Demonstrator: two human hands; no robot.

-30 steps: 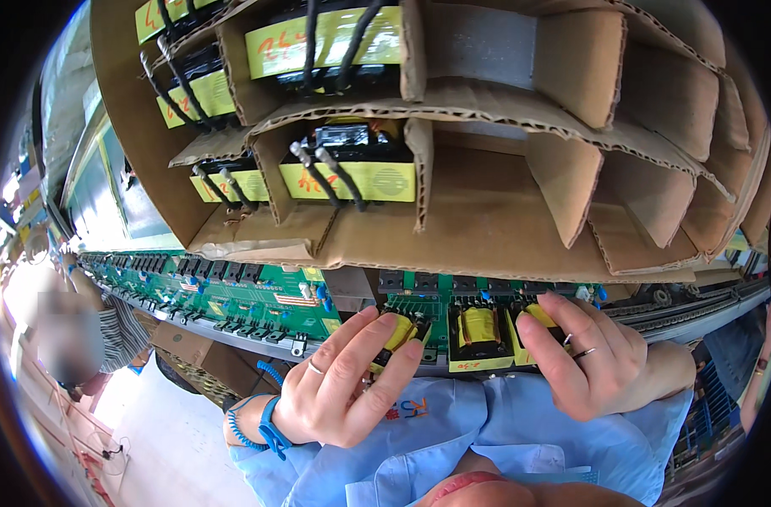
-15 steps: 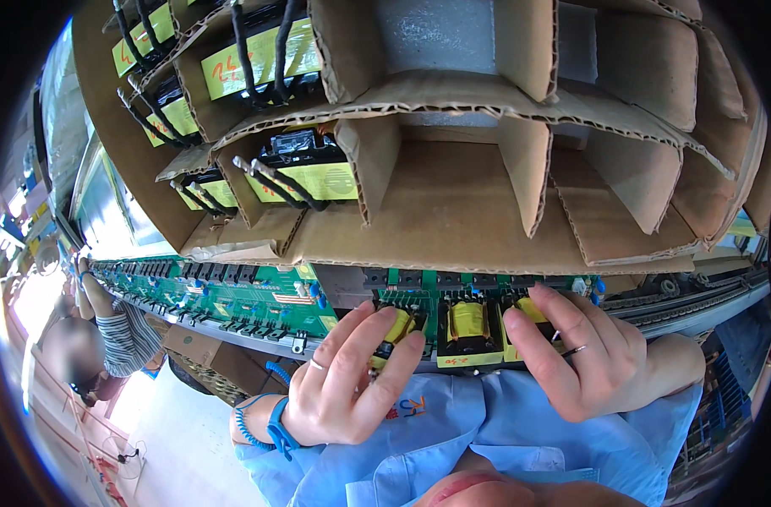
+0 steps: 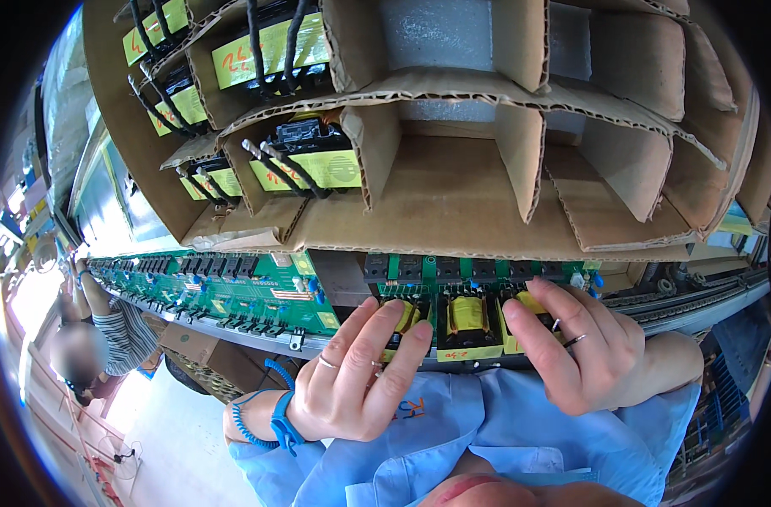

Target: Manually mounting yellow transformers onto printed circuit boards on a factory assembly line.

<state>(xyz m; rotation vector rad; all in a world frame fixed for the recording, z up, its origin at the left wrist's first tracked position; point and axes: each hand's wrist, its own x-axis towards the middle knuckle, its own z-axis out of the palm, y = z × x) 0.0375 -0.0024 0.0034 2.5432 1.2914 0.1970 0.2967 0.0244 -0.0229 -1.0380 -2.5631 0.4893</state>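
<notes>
Left hand (image 3: 356, 367) pinches yellow-wrapped black transformer (image 3: 410, 316) at green circuit board (image 3: 430, 269); right hand (image 3: 584, 351) grips yellow-labelled black transformer (image 3: 529, 302) farther right; both straddle sides, likely for steadiness. Brown cardboard dividers (image 3: 521, 165) keep boxed transformers (image 3: 335, 169) apart.

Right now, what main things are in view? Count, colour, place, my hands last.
Cardboard box: one, brown, across the top.
Boxed transformers: at least five, black and yellow, box's left cells.
Circuit boards: at least two, green, below the box.
Board transformers: three visible, black and yellow, on the right board.
Co-worker: one, striped sleeve, far left.
White surface: one, white, lower left.
Shirt: one, light blue, lower middle.
Wrist strap: one, blue, left wrist.
Left hand: one, bare, on the leftmost board transformer.
Right hand: one, bare, on the rightmost board transformer.
</notes>
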